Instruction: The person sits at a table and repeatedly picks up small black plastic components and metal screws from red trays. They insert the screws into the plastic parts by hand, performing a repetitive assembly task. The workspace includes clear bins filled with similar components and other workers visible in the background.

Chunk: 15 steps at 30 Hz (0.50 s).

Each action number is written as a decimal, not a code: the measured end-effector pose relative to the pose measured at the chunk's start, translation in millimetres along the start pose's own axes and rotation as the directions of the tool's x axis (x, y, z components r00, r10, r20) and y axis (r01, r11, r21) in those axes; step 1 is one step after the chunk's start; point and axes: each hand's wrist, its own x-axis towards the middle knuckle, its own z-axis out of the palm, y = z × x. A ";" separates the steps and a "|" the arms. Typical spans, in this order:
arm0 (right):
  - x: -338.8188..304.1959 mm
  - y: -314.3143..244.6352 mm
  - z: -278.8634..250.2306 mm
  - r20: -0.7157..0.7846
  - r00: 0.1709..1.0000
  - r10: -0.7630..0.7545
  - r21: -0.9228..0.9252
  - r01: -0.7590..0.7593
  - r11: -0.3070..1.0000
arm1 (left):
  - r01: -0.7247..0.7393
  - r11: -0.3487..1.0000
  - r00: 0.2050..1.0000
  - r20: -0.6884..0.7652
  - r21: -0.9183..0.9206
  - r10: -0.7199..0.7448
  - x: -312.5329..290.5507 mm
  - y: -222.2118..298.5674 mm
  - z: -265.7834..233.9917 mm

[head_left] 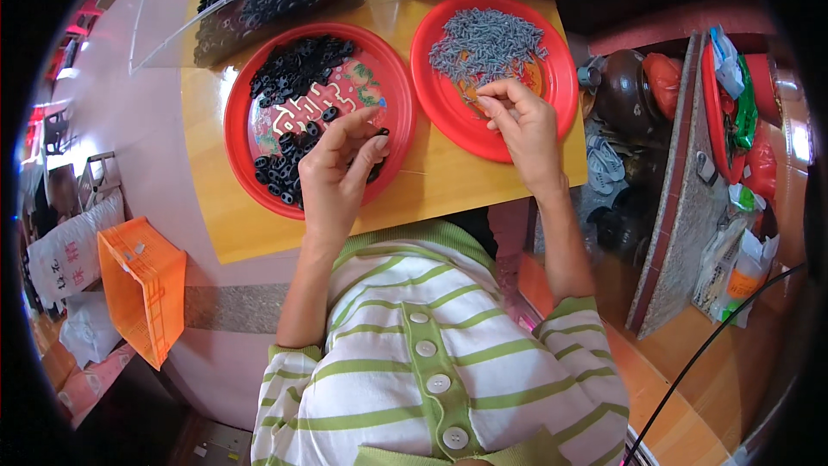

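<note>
My left hand [335,164] is over the lower right of a round red tray [235,134]. Between its curled forefinger and thumb is a small black plastic part [382,131]. Many more such black parts [302,67] lie on the tray in two heaps, some showing holes. Above a second red tray [493,148], on the right, my right hand [524,128] is closed in a pinch. Whatever its fingertips hold is too small to make out. Beside those fingertips, a pile of small grey screws [483,43] covers the far part of this tray.
Clear plastic bins stand at the table's far edge, one holding a mass of black parts [259,0]. Both trays rest on a yellow wooden table [444,194]. An orange crate [145,289] is on the floor at left. Brown jars [634,95] and a stone slab [677,190] stand at right.
</note>
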 end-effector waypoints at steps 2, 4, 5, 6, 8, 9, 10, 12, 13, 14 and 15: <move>-1.4 -1.9 1.5 -0.024 0.998 0.058 0.167 -0.053 0.985 | 0.065 0.997 0.997 0.053 -0.052 -0.062 0.2 2.4 -2.1; -4.2 -0.6 6.2 -0.036 0.997 0.063 0.325 -0.048 0.944 | 0.138 0.983 0.987 0.101 -0.122 -0.126 -0.6 4.0 -5.1; -4.9 -3.5 8.3 -0.017 0.999 0.048 0.367 -0.038 0.930 | 0.178 0.969 0.979 0.127 -0.170 -0.157 -0.7 4.8 -6.1; -6.4 -8.8 10.8 0.003 0.999 0.038 0.409 -0.036 0.912 | 0.224 0.951 0.969 0.155 -0.215 -0.193 -2.0 4.3 -7.2; -11.3 -16.0 18.4 0.052 0.998 0.025 0.448 -0.046 0.893 | 0.292 0.901 0.951 0.200 -0.320 -0.237 -4.2 0.8 -4.5; -13.2 -19.6 24.2 0.077 0.997 0.016 0.452 -0.049 0.891 | 0.318 0.875 0.942 0.223 -0.366 -0.250 -3.3 0.4 -4.6; -15.1 -23.2 29.6 0.102 0.995 0.007 0.455 -0.053 0.889 | 0.371 0.831 0.924 0.258 -0.415 -0.284 -3.2 -2.2 -6.2; -19.5 -30.7 38.4 0.150 0.989 -0.010 0.490 -0.066 0.869 | 0.421 0.760 0.905 0.286 -0.495 -0.315 -2.0 1.1 -6.7; -21.0 -33.7 42.7 0.173 0.985 -0.019 0.507 -0.073 0.859 | 0.444 0.720 0.895 0.301 -0.533 -0.329 -1.3 2.2 -7.3; -21.4 -35.9 47.7 0.147 0.989 -0.036 0.513 -0.045 0.857 | 0.441 0.709 0.896 0.316 -0.550 -0.312 -0.6 -0.2 -9.0; -21.5 -37.9 49.4 0.139 0.989 -0.050 0.487 -0.024 0.873 | 0.443 0.706 0.895 0.320 -0.553 -0.311 -0.4 0.8 -10.0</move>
